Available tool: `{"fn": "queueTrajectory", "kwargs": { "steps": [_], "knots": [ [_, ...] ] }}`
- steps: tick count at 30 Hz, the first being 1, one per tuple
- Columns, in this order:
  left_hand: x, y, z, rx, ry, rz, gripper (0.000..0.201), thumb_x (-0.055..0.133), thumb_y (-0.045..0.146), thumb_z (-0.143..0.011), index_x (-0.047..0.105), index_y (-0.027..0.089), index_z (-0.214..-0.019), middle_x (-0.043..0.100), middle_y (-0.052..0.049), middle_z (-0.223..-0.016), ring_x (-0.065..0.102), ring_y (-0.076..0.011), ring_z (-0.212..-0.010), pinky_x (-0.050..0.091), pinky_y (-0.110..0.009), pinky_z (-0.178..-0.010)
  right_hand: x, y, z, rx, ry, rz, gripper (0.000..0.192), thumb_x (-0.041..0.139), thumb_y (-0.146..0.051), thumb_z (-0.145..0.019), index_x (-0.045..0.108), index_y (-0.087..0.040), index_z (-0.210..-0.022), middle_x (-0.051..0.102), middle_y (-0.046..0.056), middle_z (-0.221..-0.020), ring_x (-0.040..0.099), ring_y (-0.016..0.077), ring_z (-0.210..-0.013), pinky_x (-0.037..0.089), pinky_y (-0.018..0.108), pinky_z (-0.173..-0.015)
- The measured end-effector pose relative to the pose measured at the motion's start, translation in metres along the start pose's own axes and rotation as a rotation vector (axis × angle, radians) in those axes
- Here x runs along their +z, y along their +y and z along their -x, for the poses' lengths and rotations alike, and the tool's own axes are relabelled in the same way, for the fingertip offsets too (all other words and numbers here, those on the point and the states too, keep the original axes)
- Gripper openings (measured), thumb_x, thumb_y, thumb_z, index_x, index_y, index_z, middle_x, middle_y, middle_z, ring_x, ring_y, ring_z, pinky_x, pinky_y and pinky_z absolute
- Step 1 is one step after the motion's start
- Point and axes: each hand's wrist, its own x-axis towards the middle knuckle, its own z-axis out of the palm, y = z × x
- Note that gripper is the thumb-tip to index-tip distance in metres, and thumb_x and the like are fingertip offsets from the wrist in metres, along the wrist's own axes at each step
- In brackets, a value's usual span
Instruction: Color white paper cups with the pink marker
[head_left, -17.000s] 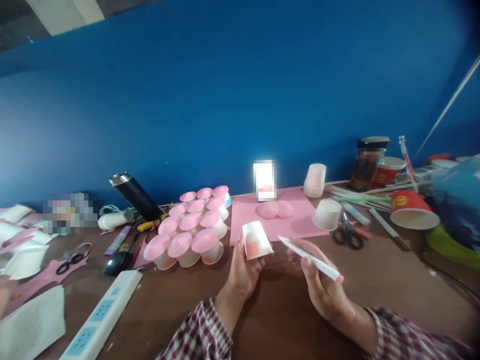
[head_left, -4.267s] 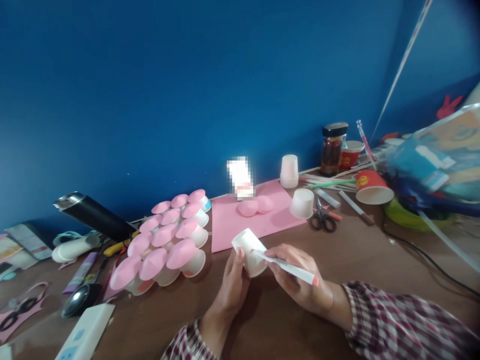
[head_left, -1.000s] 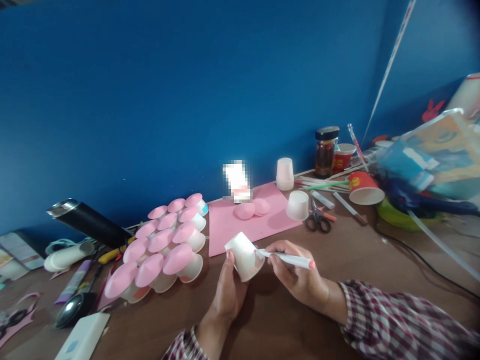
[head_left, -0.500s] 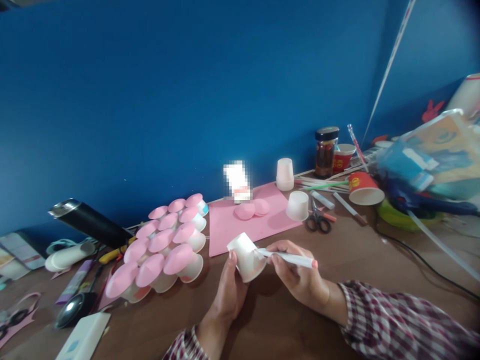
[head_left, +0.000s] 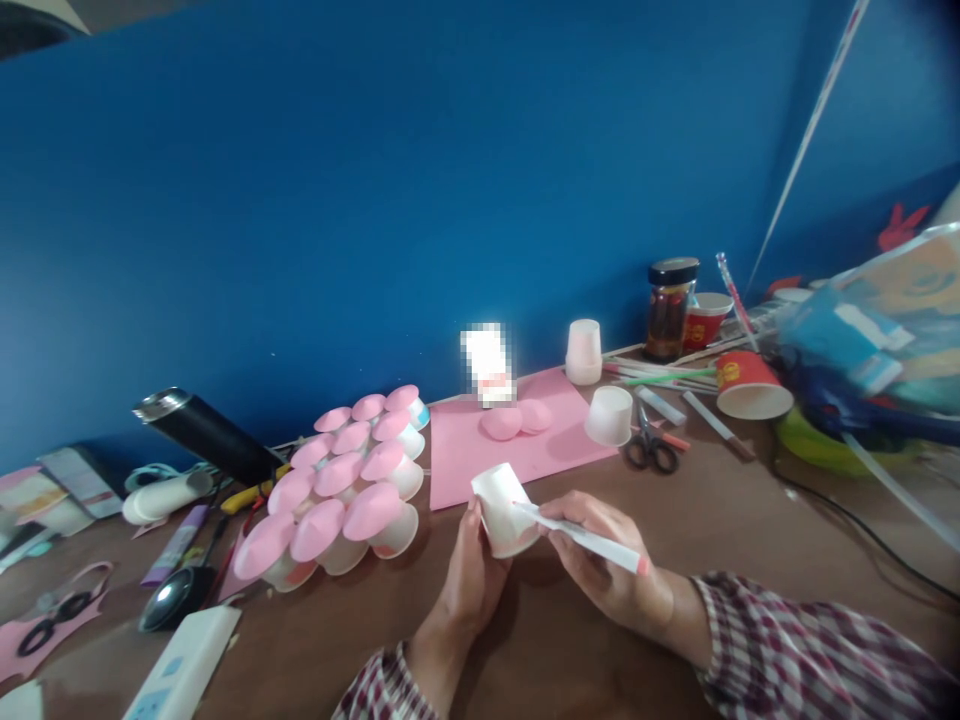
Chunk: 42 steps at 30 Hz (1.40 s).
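Observation:
My left hand (head_left: 474,575) is closed around a white paper cup (head_left: 504,510), which is tilted upside down above the brown table. In my right hand (head_left: 607,560) is a white marker (head_left: 589,540) with a pinkish-red end, its tip at the cup's side. Any mark under the tip is too faint to make out. Left of my hands stand several upturned paper cups topped with pink paper cones (head_left: 319,530). Behind the held cup lies a pink paper sheet (head_left: 465,465) with two pink paper cones (head_left: 501,424) on it.
Right of the sheet are a white cup (head_left: 609,415), black scissors (head_left: 651,452), markers (head_left: 718,425), a red paper cup (head_left: 752,385) and a lidded jar (head_left: 670,310). On the left lie a black flask (head_left: 210,435), a ladle (head_left: 176,600) and a white power strip (head_left: 184,665). A blue wall (head_left: 450,180) rises behind.
The view has shifted slightly, so everything appears further right. The marker's tip has moved across the cup's side toward its middle, and the cup is turned a little in my left hand.

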Motion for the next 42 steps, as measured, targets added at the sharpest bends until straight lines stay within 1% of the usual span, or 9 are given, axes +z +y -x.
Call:
{"fn": "queueTrajectory", "kwargs": {
  "steps": [2,6,9,16,21,24,30,34,42],
  "knots": [
    [-0.0006,-0.0005,0.0004,-0.004,-0.015,-0.002,0.028,0.056,0.041,-0.089,0.067,0.015,-0.089,0.068,-0.004,-0.085,0.06,-0.0165,-0.08,0.048,-0.032,-0.084,0.0005,0.001,-0.0001,-0.012,-0.008,-0.007,0.011,0.054,-0.016,-0.09,0.061,-0.019,-0.098,0.067,0.004,-0.075,0.065,0.0159,-0.063,0.055,0.026,-0.061],
    [-0.0028,-0.0019,0.0003,-0.047,-0.003,-0.019,0.039,0.055,0.046,-0.089,0.068,0.011,-0.099,0.069,-0.01,-0.097,0.061,-0.0209,-0.091,0.045,-0.037,-0.093,0.0006,0.0008,-0.0004,0.014,-0.007,0.012,0.011,0.053,-0.016,-0.09,0.062,-0.02,-0.096,0.068,0.004,-0.076,0.066,0.0168,-0.066,0.055,0.027,-0.062],
    [-0.0039,-0.003,0.0001,-0.032,0.006,-0.031,0.037,0.056,0.046,-0.088,0.068,0.012,-0.098,0.07,-0.009,-0.098,0.062,-0.0202,-0.091,0.044,-0.038,-0.096,-0.0002,-0.001,-0.0008,0.034,-0.015,0.013,0.012,0.052,-0.017,-0.091,0.063,-0.02,-0.096,0.068,0.005,-0.077,0.066,0.0171,-0.067,0.056,0.027,-0.062],
    [-0.0035,-0.0032,0.0013,-0.034,0.009,-0.046,0.039,0.055,0.048,-0.088,0.068,0.012,-0.097,0.07,-0.009,-0.097,0.061,-0.0206,-0.092,0.044,-0.038,-0.095,-0.0007,-0.0019,-0.0011,0.012,-0.001,0.022,0.012,0.052,-0.017,-0.091,0.062,-0.02,-0.098,0.069,0.004,-0.078,0.067,0.017,-0.068,0.056,0.028,-0.064],
    [-0.0045,-0.0036,0.0008,-0.023,-0.001,-0.045,0.036,0.055,0.046,-0.089,0.067,0.013,-0.098,0.069,-0.008,-0.098,0.06,-0.0198,-0.092,0.044,-0.036,-0.093,0.0008,-0.0003,0.0,-0.023,0.011,0.024,0.013,0.053,-0.014,-0.09,0.061,-0.02,-0.099,0.069,0.004,-0.08,0.067,0.0162,-0.069,0.056,0.027,-0.066],
    [-0.0049,-0.0037,0.0003,-0.016,-0.01,-0.058,0.036,0.054,0.046,-0.09,0.067,0.013,-0.098,0.069,-0.008,-0.097,0.06,-0.0194,-0.091,0.044,-0.036,-0.093,0.0006,-0.0006,-0.0001,-0.001,0.011,0.008,0.014,0.054,-0.013,-0.09,0.061,-0.02,-0.099,0.069,0.004,-0.081,0.067,0.0162,-0.07,0.056,0.026,-0.066],
    [-0.0048,-0.0039,0.0004,-0.016,-0.014,-0.064,0.035,0.055,0.045,-0.09,0.067,0.013,-0.098,0.069,-0.008,-0.097,0.06,-0.0203,-0.092,0.043,-0.036,-0.093,-0.0017,-0.002,-0.0014,0.035,-0.046,0.014,0.013,0.053,-0.014,-0.09,0.062,-0.019,-0.098,0.069,0.005,-0.081,0.068,0.0176,-0.072,0.055,0.027,-0.066],
    [-0.0076,-0.0056,0.0003,-0.005,-0.017,-0.075,0.034,0.054,0.044,-0.09,0.066,0.014,-0.1,0.068,-0.008,-0.098,0.06,-0.0202,-0.092,0.044,-0.036,-0.091,-0.0002,0.0006,-0.0004,0.029,-0.038,0.011,0.013,0.053,-0.014,-0.09,0.062,-0.018,-0.098,0.069,0.005,-0.08,0.067,0.0171,-0.071,0.055,0.027,-0.066],
    [-0.0078,-0.006,0.0009,0.007,-0.067,-0.131,0.036,0.053,0.044,-0.091,0.063,0.015,-0.111,0.068,-0.009,-0.107,0.06,-0.0246,-0.105,0.043,-0.04,-0.098,0.0021,0.0057,0.0023,0.046,-0.006,0.027,0.011,0.054,-0.015,-0.09,0.062,-0.018,-0.098,0.069,0.005,-0.083,0.067,0.0163,-0.073,0.054,0.026,-0.068]
  ]
}}
